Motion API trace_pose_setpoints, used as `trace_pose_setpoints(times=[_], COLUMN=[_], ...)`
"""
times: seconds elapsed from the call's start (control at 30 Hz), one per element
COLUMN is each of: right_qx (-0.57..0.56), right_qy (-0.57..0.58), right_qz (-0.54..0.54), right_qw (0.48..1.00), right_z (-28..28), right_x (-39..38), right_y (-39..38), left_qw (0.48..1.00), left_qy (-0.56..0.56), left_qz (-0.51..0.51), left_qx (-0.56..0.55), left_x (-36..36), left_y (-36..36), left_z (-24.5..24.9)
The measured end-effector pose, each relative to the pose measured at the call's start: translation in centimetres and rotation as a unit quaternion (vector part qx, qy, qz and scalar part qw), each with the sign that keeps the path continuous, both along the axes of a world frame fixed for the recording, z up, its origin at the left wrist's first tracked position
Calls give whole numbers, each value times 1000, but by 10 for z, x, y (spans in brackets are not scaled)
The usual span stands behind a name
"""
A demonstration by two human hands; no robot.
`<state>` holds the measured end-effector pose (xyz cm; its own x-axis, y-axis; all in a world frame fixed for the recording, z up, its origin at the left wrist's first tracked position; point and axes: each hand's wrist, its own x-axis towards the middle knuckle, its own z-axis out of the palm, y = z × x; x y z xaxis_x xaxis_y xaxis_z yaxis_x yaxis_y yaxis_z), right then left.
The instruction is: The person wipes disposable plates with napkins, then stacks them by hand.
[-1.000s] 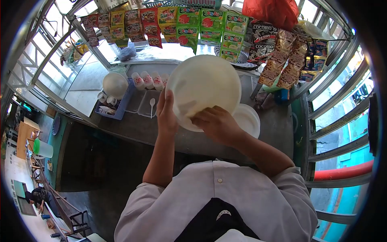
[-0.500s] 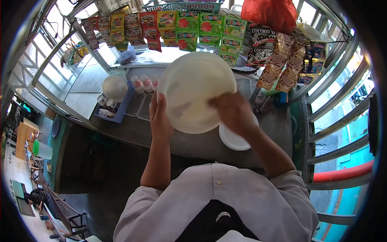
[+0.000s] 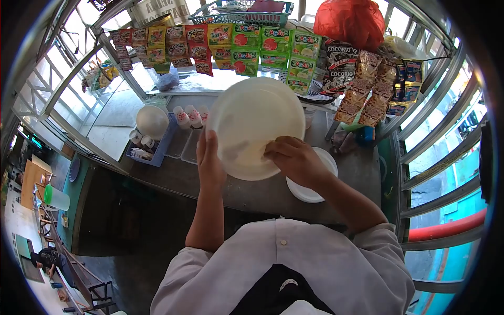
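A large round white tub or basin [image 3: 257, 113], its inside turned up towards me, is held over the counter. My left hand [image 3: 211, 157] grips its left side, with the thumb over the rim. My right hand [image 3: 296, 160] is at the lower right part of the inside, fingers bunched together against the surface. Whatever is in those fingers, if anything, is hidden. Partly behind my right forearm lies a white round plate or lid [image 3: 310, 191] on the counter [image 3: 252, 194].
Left on the counter, a blue basket [image 3: 157, 156] holds cups and a white bowl [image 3: 152, 122]. Printed cups [image 3: 191, 116] stand behind clear containers [image 3: 184, 149]. Drink sachets [image 3: 247, 47] hang along the back, beside a red bag [image 3: 349, 21]. Metal bars [image 3: 441, 176] edge the right side.
My right hand has moved slightly down and left across the inside of the tub. The tub sits a little lower in view, still in my left hand.
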<state>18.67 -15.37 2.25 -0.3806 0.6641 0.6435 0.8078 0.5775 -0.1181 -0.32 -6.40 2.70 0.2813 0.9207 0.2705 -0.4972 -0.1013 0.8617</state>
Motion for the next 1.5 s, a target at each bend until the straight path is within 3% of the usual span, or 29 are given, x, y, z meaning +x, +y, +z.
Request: trace_pose_setpoints(times=[0.03,0.07,0.1,0.13,0.2,0.3,0.43,0.5,0.6,0.67,0.77,0.83,0.9,0.97,1.03,1.13,1.2,1.27,1.37,1.4,1.43,1.5], right_qx=[10,19,82,82,169,171,85,64,142,202,189,97,62,45,10,103,127,151,120,61,1,-70], right_qy=[9,18,-41,-40,-76,28,6,40,70,117,168,52,23,3,-17,66,101,137,97,80,63,22], right_qz=[14,26,36,33,-102,-213,-157,-32,-114,-182,-221,-175,-101,-64,-87,-249,-252,-251,-192,-129,-63,-67], right_qw=[1000,999,995,995,977,962,984,997,981,955,942,978,993,997,996,961,954,946,969,987,996,995], right_z=[3,7,16,22,34,49,-16,-23,1,25,28,15,-1,-3,6,33,33,31,19,13,9,5], right_x=[-4,-8,-14,-8,6,19,-14,-36,-19,-3,-3,-26,-42,-35,-15,10,9,-10,-47,-55,-60,-49], right_y=[2,5,8,14,31,25,4,-1,11,17,17,5,-8,-13,-10,-3,11,20,7,-1,-5,-16], left_qw=[1000,995,979,978,996,999,996,996,996,995,995,997,997,999,999,998,996,997,997,997,998,973], left_qy=[0,102,203,205,47,12,-36,-14,28,47,30,34,38,-32,-38,-41,-37,54,-5,-4,35,131], left_qz=[0,16,30,28,-66,-31,36,35,22,-52,-59,-23,16,-2,-3,-40,-75,-54,-81,-80,-28,80], left_qx=[0,2,5,6,27,38,73,76,81,72,81,73,64,36,12,-18,-24,32,7,5,42,171], left_x=[2,6,10,13,19,2,-5,2,14,16,20,16,9,3,1,0,5,15,17,14,8,-4], left_y=[-4,-12,-18,-18,-13,-7,4,-1,-19,-25,-25,-18,-9,-1,-8,-13,-15,-20,-18,-16,-14,-7], left_z=[-1,-1,-1,-4,-17,-4,0,-5,-8,-9,-10,-7,-5,-4,6,4,-5,-17,-15,-10,-3,-5])
